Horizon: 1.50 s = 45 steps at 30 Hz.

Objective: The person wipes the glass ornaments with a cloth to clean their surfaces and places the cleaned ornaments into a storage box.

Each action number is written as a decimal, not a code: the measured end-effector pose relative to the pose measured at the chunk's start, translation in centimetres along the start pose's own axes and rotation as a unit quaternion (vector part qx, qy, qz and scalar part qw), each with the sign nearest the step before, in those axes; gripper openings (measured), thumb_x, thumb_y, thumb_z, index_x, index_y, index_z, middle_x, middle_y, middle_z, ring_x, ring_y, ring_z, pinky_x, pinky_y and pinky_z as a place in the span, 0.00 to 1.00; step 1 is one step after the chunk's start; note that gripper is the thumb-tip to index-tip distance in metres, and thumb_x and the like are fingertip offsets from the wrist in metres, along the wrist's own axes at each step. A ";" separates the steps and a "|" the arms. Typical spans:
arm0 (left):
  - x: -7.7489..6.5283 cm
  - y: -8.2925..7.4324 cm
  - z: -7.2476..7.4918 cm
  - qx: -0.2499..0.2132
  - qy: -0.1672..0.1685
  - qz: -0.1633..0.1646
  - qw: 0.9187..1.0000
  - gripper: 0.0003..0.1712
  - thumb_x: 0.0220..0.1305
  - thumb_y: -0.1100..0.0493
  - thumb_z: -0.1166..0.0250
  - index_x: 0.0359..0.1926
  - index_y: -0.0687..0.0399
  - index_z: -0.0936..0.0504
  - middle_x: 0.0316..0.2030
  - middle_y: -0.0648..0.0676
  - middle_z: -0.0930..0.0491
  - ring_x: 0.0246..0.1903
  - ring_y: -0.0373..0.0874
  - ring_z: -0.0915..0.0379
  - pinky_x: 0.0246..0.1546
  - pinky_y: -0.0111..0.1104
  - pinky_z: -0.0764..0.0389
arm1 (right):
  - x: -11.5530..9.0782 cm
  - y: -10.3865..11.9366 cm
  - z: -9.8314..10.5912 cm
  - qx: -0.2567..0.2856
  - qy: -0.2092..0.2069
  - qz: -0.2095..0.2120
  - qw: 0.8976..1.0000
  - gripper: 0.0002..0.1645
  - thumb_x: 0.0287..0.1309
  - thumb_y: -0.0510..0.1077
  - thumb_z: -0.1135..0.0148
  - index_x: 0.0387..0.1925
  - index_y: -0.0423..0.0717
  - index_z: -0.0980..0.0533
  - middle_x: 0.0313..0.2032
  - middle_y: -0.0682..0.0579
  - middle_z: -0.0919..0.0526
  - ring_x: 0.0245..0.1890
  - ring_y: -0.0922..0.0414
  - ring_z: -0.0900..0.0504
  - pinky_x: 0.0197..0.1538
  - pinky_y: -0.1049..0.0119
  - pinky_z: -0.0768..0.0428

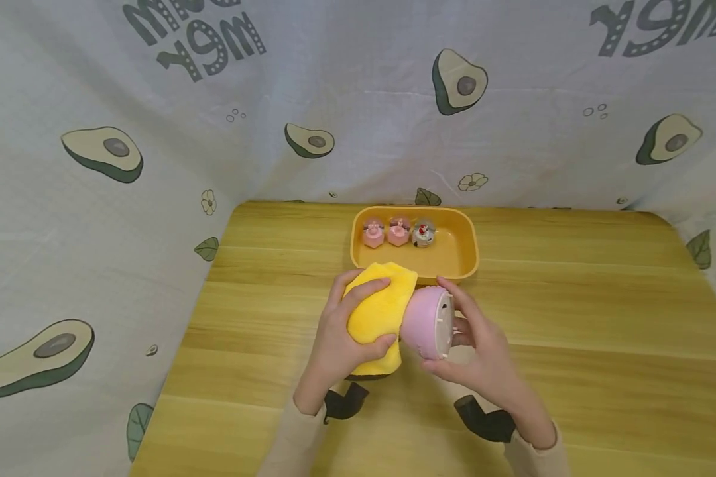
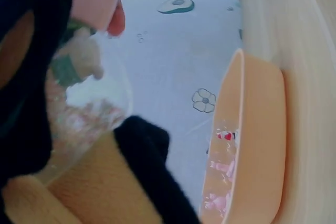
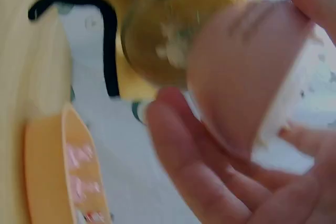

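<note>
My left hand (image 1: pixel 343 338) grips a yellow cloth (image 1: pixel 374 321) with dark edging, wrapped over the glass dome (image 3: pixel 149 48) of a snow globe. In the head view the dome is hidden under the cloth. The globe's rounded pink-purple base (image 1: pixel 420 321) is held by my right hand (image 1: pixel 483 351), fingers and thumb around its rim. The globe lies tipped sideways, its white underside (image 1: pixel 444 324) turned to the right. Inside the dome, a small pale figurine (image 2: pixel 79 64) and glitter show blurred in the left wrist view.
Just beyond the hands, a yellow tray (image 1: pixel 475 248) stands on the wooden table (image 1: pixel 573 291). Two small pink figures (image 1: pixel 399 230) and a white-and-red one (image 1: pixel 423 233) sit in it. An avocado-print curtain (image 1: pixel 382 159) hangs behind. Black mounts (image 1: pixel 483 421) are at both wrists.
</note>
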<state>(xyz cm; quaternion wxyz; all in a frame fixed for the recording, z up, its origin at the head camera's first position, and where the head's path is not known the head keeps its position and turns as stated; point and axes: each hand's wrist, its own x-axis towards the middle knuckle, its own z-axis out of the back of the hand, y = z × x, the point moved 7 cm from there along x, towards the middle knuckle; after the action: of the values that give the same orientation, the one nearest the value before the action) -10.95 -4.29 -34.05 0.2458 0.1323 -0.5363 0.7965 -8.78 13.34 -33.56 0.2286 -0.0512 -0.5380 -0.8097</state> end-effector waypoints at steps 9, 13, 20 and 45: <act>0.1 0.2 -0.6 -0.036 0.046 0.027 0.998 0.34 0.42 0.51 0.32 0.56 0.39 0.29 0.57 0.46 0.39 0.50 0.45 0.36 0.38 0.39 0.29 | -0.1 1.4 0.8 -0.109 -0.035 0.157 0.981 0.50 0.33 0.65 0.32 0.53 0.37 0.33 0.47 0.44 0.29 0.43 0.58 0.29 0.32 0.76 0.25; 0.1 0.0 -0.7 0.005 0.044 0.017 0.999 0.34 0.43 0.47 0.34 0.56 0.37 0.29 0.57 0.46 0.38 0.46 0.44 0.34 0.35 0.35 0.28 | -0.3 0.8 0.9 -0.076 -0.077 0.133 0.985 0.52 0.27 0.61 0.27 0.52 0.35 0.32 0.44 0.45 0.27 0.36 0.62 0.26 0.28 0.76 0.23; 0.3 -1.1 -0.5 0.096 0.020 -0.017 0.995 0.34 0.42 0.45 0.33 0.55 0.36 0.29 0.55 0.48 0.36 0.42 0.43 0.31 0.29 0.30 0.28 | -0.3 -0.1 0.3 0.061 -0.109 0.042 0.991 0.50 0.21 0.28 0.26 0.56 0.33 0.36 0.43 0.45 0.28 0.30 0.57 0.18 0.27 0.69 0.21; 0.2 -0.1 0.0 -0.037 0.022 0.028 0.999 0.32 0.42 0.53 0.31 0.54 0.42 0.26 0.55 0.47 0.37 0.48 0.45 0.35 0.39 0.38 0.27 | 0.0 1.5 0.4 -0.065 0.019 0.083 0.994 0.56 0.33 0.53 0.26 0.62 0.39 0.44 0.53 0.45 0.34 0.45 0.59 0.29 0.32 0.72 0.23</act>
<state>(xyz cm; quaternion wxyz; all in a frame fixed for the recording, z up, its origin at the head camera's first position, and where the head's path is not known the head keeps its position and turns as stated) -11.08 -4.18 -33.82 0.2395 0.0908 -0.5632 0.7856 -8.21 13.20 -32.09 0.3013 -0.0945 -0.4738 -0.8221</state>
